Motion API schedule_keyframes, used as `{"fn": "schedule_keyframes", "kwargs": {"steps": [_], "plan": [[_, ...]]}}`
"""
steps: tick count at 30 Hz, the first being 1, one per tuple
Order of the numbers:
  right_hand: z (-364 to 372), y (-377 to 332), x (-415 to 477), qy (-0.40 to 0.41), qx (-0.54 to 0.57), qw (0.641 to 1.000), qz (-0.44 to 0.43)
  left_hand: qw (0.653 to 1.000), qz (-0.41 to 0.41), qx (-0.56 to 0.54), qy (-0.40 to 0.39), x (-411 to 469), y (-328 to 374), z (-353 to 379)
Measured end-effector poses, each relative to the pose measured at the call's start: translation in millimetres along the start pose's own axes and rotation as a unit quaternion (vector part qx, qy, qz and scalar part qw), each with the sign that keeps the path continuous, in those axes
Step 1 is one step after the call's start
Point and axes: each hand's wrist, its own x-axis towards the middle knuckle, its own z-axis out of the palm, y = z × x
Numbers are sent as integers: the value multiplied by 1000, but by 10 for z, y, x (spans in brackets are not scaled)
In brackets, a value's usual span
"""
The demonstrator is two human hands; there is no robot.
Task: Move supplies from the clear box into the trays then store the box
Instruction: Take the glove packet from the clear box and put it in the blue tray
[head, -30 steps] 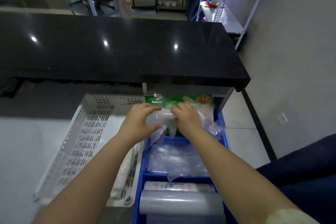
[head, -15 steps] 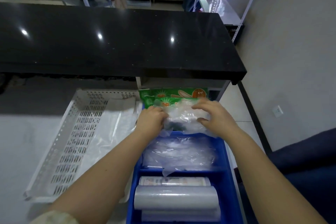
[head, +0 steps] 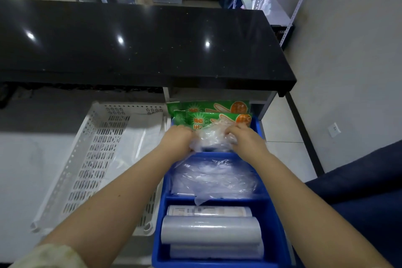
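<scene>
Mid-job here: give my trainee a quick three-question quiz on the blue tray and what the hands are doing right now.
1. True or false: both hands press a clear plastic bundle into the far compartment of the blue tray.
2. Which compartment holds the rolls? A near, B middle, C far.
3. Fill in: the green packets stand at the tray's ____ end.

Key: 1 true: left hand and right hand both grip it. 2 A. 3 far.

My left hand (head: 177, 140) and right hand (head: 245, 140) hide the far compartment's floor; at six o'clock, the blue tray (head: 159, 222) runs off-frame.
</scene>
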Motion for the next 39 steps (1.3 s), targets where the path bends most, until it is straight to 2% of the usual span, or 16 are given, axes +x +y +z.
{"fn": "schedule_keyframes", "kwargs": {"steps": [5, 9, 12, 14, 17, 18, 20, 22, 24, 25, 28, 29, 30, 33, 37, 39], "plan": [[70, -25, 102, -15, 30, 998, -44, 999, -19, -47, -15, 111, 30, 119], [31, 86, 102, -118, -82, 990, 1, 995, -26, -51, -86, 71, -35, 98], [-45, 79, 128, -173, -85, 981, 27, 990, -13, -60, -126, 45, -24, 31], [-100, 38, 145, -198, -73, 977, 28, 990, -26, -109, -83, 1, -17, -36], [-145, -24, 130, -229, -55, 971, 43, 978, -26, -182, 96, -137, 16, -79], [-153, -44, 108, -236, -57, 969, 45, 970, -21, -211, 117, -172, 55, -73], [-170, -72, 67, -242, -55, 968, 40, 973, -9, -223, 57, -171, 176, -20], [-213, -60, 27, -245, -44, 968, 39, 988, 0, -151, -32, -94, 293, 95], [-285, -4, -19, -215, -23, 975, 51, 992, -1, -109, -62, -30, 347, 171], [-324, 28, -42, -175, -12, 983, 56, 993, -4, -106, -58, -9, 348, 190], [-344, 22, -106, 19, 14, 1000, 4, 992, -14, -107, -66, 9, 326, 209], [-302, -20, -123, 43, 26, 998, -21, 991, -19, -109, -76, 0, 324, 202], [-238, -74, -143, 27, 34, 998, -35, 990, -21, -110, -84, -17, 327, 194], [14, -178, -192, -114, -15, 993, -26, 992, -11, -94, -86, -85, 336, 166], [9, -146, -195, -176, -54, 983, -13, 995, -19, -93, -18, -207, 295, 48], [-124, -180, -152, -168, -77, 983, -11, 994, -31, -96, 30, -291, 230, -51]]}}
